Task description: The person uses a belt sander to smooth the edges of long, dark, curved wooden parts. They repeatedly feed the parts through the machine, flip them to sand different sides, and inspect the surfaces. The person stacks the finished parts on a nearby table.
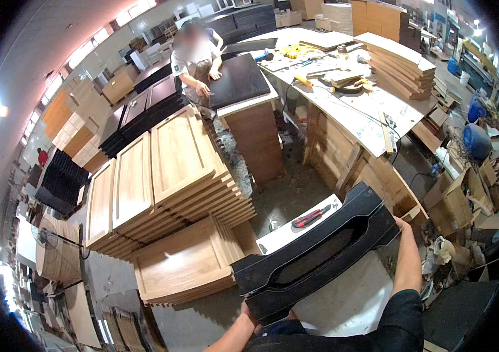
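Note:
Both my hands hold a long black panel (pixel 321 276) with a raised frame round a sunken middle, tilted in front of my body. My left hand (pixel 250 314) grips its near left end, mostly hidden by the panel. At the far right end, my right hand (pixel 402 227) is closed round the edge, fingers partly out of sight behind it. Just beyond the panel a red and black utility knife (pixel 311 216) lies on a white board (pixel 284 236). A stack of light wood panels (pixel 185 258) stands close by on the left.
Taller stacks of wood-coloured doors (pixel 182 149) rise further left. Ahead, a person (pixel 193 64) works over a black panel (pixel 240 82) on a stand. A white-topped workbench (pixel 372 120) with tools and a cable extends right. Cardboard and scraps (pixel 454 193) litter the right side.

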Demonstrator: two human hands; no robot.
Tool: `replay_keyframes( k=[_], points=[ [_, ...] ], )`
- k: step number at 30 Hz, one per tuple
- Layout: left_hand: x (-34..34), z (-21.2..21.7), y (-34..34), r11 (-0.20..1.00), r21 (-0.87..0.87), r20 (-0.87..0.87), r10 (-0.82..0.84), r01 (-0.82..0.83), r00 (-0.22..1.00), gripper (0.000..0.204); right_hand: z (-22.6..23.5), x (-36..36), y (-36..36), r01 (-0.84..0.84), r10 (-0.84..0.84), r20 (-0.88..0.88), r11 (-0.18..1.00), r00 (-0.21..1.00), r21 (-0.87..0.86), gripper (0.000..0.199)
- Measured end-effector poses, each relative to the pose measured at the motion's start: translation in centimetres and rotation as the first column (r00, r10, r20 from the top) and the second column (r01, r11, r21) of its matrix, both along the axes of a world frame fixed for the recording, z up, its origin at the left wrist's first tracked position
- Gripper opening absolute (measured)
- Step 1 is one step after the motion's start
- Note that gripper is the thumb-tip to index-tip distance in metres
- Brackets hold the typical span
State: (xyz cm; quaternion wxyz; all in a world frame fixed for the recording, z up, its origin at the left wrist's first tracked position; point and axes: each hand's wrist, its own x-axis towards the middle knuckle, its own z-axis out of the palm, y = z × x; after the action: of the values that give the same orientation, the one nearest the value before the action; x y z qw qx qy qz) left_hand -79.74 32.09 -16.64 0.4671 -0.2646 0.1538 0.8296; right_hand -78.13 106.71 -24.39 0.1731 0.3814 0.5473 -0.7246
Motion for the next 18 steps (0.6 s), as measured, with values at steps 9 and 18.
replay_keyframes(
  k=[9, 18],
  points=[
    [0.5, -0.7, -0.4, 0.999, -0.041, -0.012, 0.029, -0.03, 0.999, 0.065, 5.5, -0.8, -5.7, 0.253, -0.252, 0.017, 0.962, 0.968, -0.1, 0.06],
    [1.1, -6.2, -0.7, 0.932, -0.363, -0.073, -0.035, 0.006, 0.997, 0.078, -3.1, 9.8, -6.4, 0.908, -0.887, -0.243, 0.417, 0.393, -0.053, 0.066]
  ],
)
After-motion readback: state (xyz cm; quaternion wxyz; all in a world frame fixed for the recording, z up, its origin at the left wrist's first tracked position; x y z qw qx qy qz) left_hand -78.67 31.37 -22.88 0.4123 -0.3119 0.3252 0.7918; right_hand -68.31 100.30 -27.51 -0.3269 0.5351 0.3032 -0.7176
